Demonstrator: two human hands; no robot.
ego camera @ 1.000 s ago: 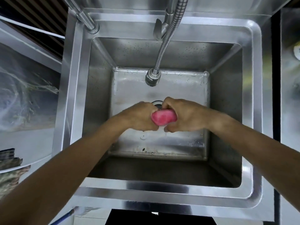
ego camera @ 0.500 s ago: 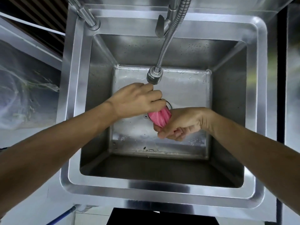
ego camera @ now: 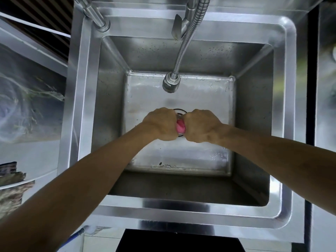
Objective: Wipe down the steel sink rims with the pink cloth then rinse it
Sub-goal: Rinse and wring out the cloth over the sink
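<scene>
The pink cloth (ego camera: 181,127) is bunched tight between my two fists, and only a small pink patch shows. My left hand (ego camera: 161,124) and my right hand (ego camera: 201,125) are both clenched on it, knuckles up, side by side over the drain in the middle of the steel sink basin. The sink rim (ego camera: 181,210) runs around the basin, shiny along the near side. The flexible hose faucet head (ego camera: 171,83) hangs above and behind my hands. I see no water stream coming from it.
A faucet lever (ego camera: 177,27) and a second steel pipe (ego camera: 97,15) stand on the back rim. Water droplets lie on the basin floor. A clear plastic sheet (ego camera: 29,99) covers the surface to the left. Another steel unit (ego camera: 327,106) adjoins on the right.
Half a second ago my left hand was raised above my right with the cloth twisted upright between them. Now both fists are level and pressed together on the cloth.
</scene>
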